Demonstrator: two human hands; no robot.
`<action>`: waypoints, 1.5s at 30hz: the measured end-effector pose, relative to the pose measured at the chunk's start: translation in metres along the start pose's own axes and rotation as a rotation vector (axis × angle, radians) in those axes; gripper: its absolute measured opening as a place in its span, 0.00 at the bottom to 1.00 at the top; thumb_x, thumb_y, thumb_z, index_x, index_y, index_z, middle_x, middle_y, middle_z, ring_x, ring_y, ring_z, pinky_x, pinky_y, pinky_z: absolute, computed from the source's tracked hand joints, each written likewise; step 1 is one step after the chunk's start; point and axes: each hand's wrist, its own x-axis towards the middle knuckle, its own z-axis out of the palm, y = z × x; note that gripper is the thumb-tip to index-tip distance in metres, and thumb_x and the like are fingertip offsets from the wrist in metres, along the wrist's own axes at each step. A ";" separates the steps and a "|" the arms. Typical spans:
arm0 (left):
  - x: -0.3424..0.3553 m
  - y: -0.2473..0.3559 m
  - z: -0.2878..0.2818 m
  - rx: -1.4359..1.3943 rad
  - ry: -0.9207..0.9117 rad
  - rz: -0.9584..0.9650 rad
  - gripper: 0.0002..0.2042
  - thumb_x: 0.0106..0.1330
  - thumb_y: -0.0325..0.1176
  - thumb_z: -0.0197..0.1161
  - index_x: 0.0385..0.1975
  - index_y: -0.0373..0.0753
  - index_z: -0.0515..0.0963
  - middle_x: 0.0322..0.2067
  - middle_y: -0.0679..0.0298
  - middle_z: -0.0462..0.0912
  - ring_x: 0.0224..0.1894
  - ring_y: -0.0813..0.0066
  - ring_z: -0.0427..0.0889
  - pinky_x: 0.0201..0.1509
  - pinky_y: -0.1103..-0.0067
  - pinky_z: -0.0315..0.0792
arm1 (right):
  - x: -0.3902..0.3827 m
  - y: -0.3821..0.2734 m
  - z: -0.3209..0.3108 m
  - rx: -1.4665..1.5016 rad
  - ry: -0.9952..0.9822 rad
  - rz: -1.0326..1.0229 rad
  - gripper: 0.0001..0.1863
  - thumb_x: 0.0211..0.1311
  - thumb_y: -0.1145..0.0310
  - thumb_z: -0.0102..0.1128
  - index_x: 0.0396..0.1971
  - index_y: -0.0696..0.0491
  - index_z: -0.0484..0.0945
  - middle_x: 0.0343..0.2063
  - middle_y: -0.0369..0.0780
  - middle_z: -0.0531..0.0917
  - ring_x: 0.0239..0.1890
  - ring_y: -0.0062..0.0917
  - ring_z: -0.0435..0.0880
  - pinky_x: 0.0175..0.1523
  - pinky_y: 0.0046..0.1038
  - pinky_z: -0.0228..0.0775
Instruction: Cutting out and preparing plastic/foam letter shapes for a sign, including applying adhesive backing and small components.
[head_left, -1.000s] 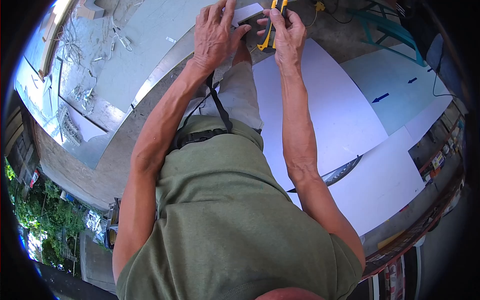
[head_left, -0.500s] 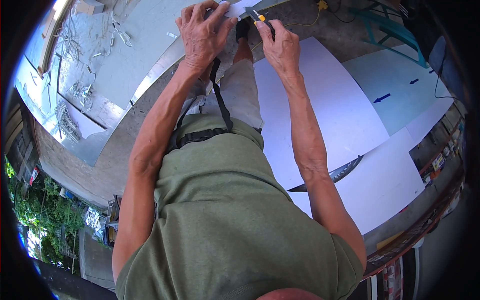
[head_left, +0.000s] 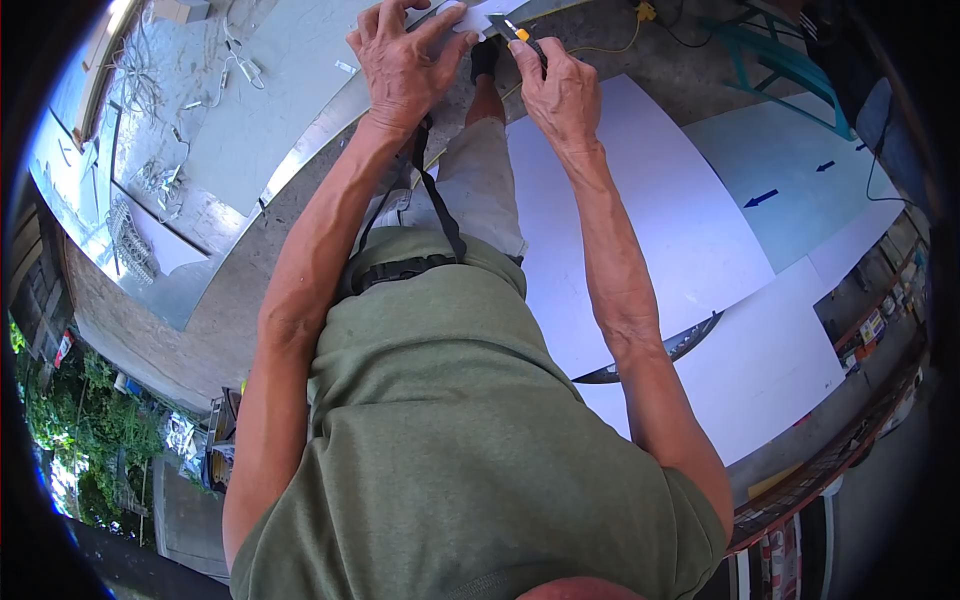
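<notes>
My right hand (head_left: 560,90) grips a yellow and black utility knife (head_left: 520,35), its tip pointing up and left toward a small white strip. My left hand (head_left: 405,60) lies with fingers spread on that white strip (head_left: 470,18) and on the long metal bar (head_left: 320,130) under it. Both hands are stretched out in front of my knee, close together at the top of the view. A large white sheet (head_left: 640,230) lies on the ground just right of my leg.
More white sheets (head_left: 780,370) overlap at the right, one pale blue panel (head_left: 790,190) with dark arrows. A grey panel (head_left: 250,110) with loose wires lies at the left. A yellow cable (head_left: 610,40) and a teal frame (head_left: 770,40) sit at the top right.
My hands have shifted left and drawn nearer. The right hand has turned the knife from upright to a slant toward the strip under the left hand.
</notes>
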 end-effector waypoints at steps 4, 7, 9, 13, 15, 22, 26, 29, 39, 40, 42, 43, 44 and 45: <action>0.000 0.001 0.001 -0.013 0.004 -0.009 0.19 0.53 0.51 0.80 0.46 0.62 0.89 0.50 0.71 0.77 0.53 0.65 0.69 0.55 0.64 0.61 | -0.002 -0.003 0.002 -0.004 0.028 0.010 0.20 0.72 0.51 0.59 0.28 0.53 0.77 0.21 0.44 0.84 0.25 0.46 0.85 0.30 0.44 0.75; 0.001 0.001 0.002 -0.010 0.008 -0.007 0.19 0.53 0.51 0.80 0.46 0.61 0.89 0.51 0.71 0.77 0.53 0.65 0.69 0.55 0.64 0.61 | -0.004 -0.004 0.000 -0.017 0.029 0.007 0.20 0.72 0.50 0.59 0.28 0.53 0.77 0.21 0.43 0.84 0.26 0.45 0.85 0.30 0.44 0.75; 0.000 0.001 0.002 -0.014 0.015 -0.008 0.19 0.53 0.51 0.80 0.46 0.61 0.89 0.51 0.71 0.78 0.53 0.65 0.70 0.55 0.64 0.61 | -0.005 -0.004 -0.001 -0.054 0.010 -0.037 0.20 0.72 0.50 0.59 0.29 0.53 0.78 0.22 0.43 0.85 0.26 0.45 0.86 0.30 0.44 0.75; 0.000 0.002 0.002 -0.025 0.028 -0.002 0.19 0.53 0.50 0.80 0.45 0.61 0.90 0.51 0.72 0.78 0.53 0.65 0.70 0.54 0.64 0.61 | -0.001 -0.005 -0.004 -0.036 0.016 -0.005 0.20 0.72 0.50 0.59 0.29 0.53 0.78 0.23 0.43 0.85 0.27 0.45 0.86 0.31 0.44 0.75; 0.000 0.003 0.001 -0.015 0.025 0.000 0.19 0.53 0.50 0.80 0.45 0.61 0.90 0.51 0.72 0.78 0.53 0.65 0.70 0.54 0.64 0.61 | 0.000 -0.006 -0.003 -0.055 0.015 0.011 0.20 0.72 0.50 0.58 0.29 0.53 0.78 0.24 0.43 0.86 0.28 0.45 0.86 0.32 0.44 0.76; 0.002 0.003 0.001 -0.022 0.026 0.002 0.19 0.52 0.50 0.80 0.45 0.61 0.90 0.52 0.73 0.78 0.54 0.64 0.70 0.54 0.64 0.60 | 0.000 -0.003 -0.002 -0.048 0.013 0.009 0.21 0.71 0.50 0.59 0.29 0.53 0.78 0.24 0.43 0.86 0.28 0.45 0.87 0.32 0.43 0.77; 0.001 0.003 0.000 -0.041 0.023 -0.001 0.19 0.52 0.50 0.80 0.45 0.60 0.89 0.52 0.72 0.78 0.54 0.64 0.70 0.55 0.64 0.60 | -0.003 -0.005 -0.001 -0.044 0.027 -0.048 0.20 0.71 0.51 0.61 0.28 0.53 0.78 0.24 0.42 0.86 0.28 0.45 0.86 0.31 0.43 0.76; 0.002 0.003 0.000 -0.023 0.011 -0.006 0.20 0.52 0.51 0.80 0.46 0.60 0.89 0.52 0.72 0.78 0.55 0.64 0.70 0.55 0.64 0.60 | -0.002 -0.006 -0.002 -0.036 0.027 -0.039 0.20 0.70 0.51 0.61 0.28 0.53 0.77 0.24 0.42 0.86 0.27 0.44 0.86 0.31 0.43 0.76; 0.005 0.009 -0.007 -0.016 -0.010 -0.002 0.20 0.53 0.51 0.79 0.47 0.59 0.89 0.54 0.72 0.78 0.56 0.63 0.69 0.57 0.63 0.60 | -0.005 -0.003 0.001 -0.052 0.059 -0.064 0.19 0.70 0.51 0.61 0.29 0.52 0.78 0.25 0.41 0.86 0.28 0.43 0.87 0.32 0.43 0.77; 0.010 0.018 -0.017 -0.047 -0.062 -0.057 0.19 0.53 0.45 0.77 0.46 0.53 0.88 0.53 0.65 0.77 0.56 0.58 0.71 0.57 0.60 0.62 | -0.005 -0.002 0.001 -0.053 0.060 -0.062 0.19 0.70 0.51 0.61 0.29 0.52 0.78 0.25 0.41 0.86 0.28 0.43 0.87 0.32 0.43 0.77; 0.012 0.024 -0.020 -0.081 -0.116 -0.111 0.17 0.53 0.39 0.75 0.44 0.47 0.86 0.52 0.59 0.77 0.57 0.53 0.72 0.56 0.57 0.65 | -0.005 0.001 0.001 -0.068 0.070 -0.078 0.19 0.70 0.51 0.61 0.29 0.52 0.79 0.26 0.41 0.86 0.29 0.44 0.87 0.33 0.43 0.77; 0.013 0.023 -0.020 -0.090 -0.110 -0.112 0.18 0.52 0.38 0.75 0.44 0.47 0.86 0.52 0.59 0.77 0.57 0.53 0.72 0.56 0.56 0.65 | -0.004 0.000 0.000 -0.067 0.069 -0.081 0.19 0.70 0.51 0.61 0.29 0.52 0.79 0.26 0.41 0.86 0.29 0.44 0.87 0.33 0.43 0.77; 0.013 0.022 -0.021 -0.099 -0.104 -0.114 0.18 0.51 0.38 0.76 0.44 0.47 0.86 0.52 0.60 0.77 0.58 0.53 0.71 0.56 0.56 0.65 | -0.004 -0.002 -0.001 -0.053 0.065 -0.060 0.19 0.70 0.51 0.61 0.30 0.53 0.79 0.26 0.41 0.86 0.29 0.44 0.87 0.33 0.43 0.77; 0.012 0.022 -0.021 -0.097 -0.103 -0.114 0.18 0.51 0.38 0.76 0.44 0.47 0.86 0.52 0.60 0.77 0.58 0.53 0.71 0.56 0.56 0.65 | -0.004 -0.004 -0.001 -0.040 0.060 -0.039 0.19 0.70 0.51 0.61 0.30 0.53 0.79 0.26 0.41 0.86 0.29 0.44 0.87 0.33 0.42 0.77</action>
